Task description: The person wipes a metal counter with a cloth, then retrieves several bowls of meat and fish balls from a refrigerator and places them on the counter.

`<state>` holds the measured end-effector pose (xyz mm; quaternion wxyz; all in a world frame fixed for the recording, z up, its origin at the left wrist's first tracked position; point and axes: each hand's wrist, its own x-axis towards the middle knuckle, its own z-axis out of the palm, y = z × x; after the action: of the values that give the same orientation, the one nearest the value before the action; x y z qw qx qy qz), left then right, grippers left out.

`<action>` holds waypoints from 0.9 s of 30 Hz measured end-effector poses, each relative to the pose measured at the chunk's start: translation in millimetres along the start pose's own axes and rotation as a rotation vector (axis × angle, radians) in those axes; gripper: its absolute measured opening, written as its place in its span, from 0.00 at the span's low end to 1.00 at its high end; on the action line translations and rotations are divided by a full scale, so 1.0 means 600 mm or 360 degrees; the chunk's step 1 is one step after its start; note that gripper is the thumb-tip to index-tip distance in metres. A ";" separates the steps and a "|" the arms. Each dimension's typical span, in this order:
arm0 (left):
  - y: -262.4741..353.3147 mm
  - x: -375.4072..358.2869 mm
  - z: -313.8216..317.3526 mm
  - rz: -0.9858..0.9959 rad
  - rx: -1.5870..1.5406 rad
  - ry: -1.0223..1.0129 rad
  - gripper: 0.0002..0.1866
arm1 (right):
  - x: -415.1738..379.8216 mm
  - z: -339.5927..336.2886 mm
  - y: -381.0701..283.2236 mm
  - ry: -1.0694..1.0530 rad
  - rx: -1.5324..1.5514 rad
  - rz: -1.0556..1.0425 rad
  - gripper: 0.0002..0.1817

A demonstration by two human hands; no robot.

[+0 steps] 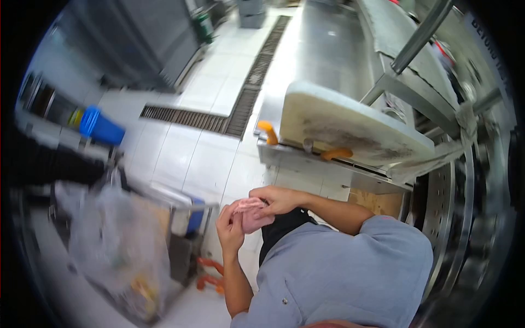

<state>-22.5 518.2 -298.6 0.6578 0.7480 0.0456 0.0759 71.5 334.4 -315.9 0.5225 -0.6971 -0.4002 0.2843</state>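
Note:
Both of my hands are together in front of my body, closed on a small, soft pink item [252,214] with a gathered, ruffled upper edge. I cannot make out its exact kind. My left hand [231,228] grips its left side, with the fingers bent round it. From the right, my right hand [276,200] pinches the other side near the ruffled edge. The item is held in the air above the tiled floor, and the fingers partly cover it.
A stained cutting board [350,123] leans at the end of a steel counter [328,49], by orange handles [337,154]. Clear plastic bags [112,235] fill a cart at left. A blue bin [101,127] stands beyond. A drain grate [235,126] crosses the floor.

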 end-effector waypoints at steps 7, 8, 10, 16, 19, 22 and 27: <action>-0.059 0.343 -0.083 0.0057 0.0315 -0.0454 0.05 | 0.202 -0.086 0.085 0.0747 0.0631 0.0233 0.10; -0.065 0.390 -0.097 0.0034 0.0319 -0.0547 0.04 | 0.233 -0.109 0.071 0.0892 0.0685 0.0262 0.10; -0.073 0.473 -0.114 0.0038 0.0319 -0.0708 0.03 | 0.280 -0.152 0.068 0.0976 0.0667 0.0347 0.10; -0.125 0.695 -0.117 0.0142 0.0203 -0.1157 0.11 | 0.368 -0.245 0.073 0.1274 0.0653 0.0536 0.10; -0.152 0.788 -0.087 0.0024 0.0250 -0.1530 0.10 | 0.407 -0.283 0.106 0.1483 0.0451 0.0568 0.11; -0.203 0.899 -0.060 0.0098 0.0412 -0.1909 0.09 | 0.447 -0.344 0.110 0.1704 0.0170 0.0462 0.12; -0.263 1.082 -0.004 0.1403 0.0691 -0.1946 0.13 | 0.490 -0.438 0.141 0.2205 -0.0286 0.0539 0.15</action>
<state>621.2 650.6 -419.9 0.3144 0.7179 -0.6121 -0.1059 460.0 442.7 -313.5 0.5458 -0.8102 0.1151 -0.1803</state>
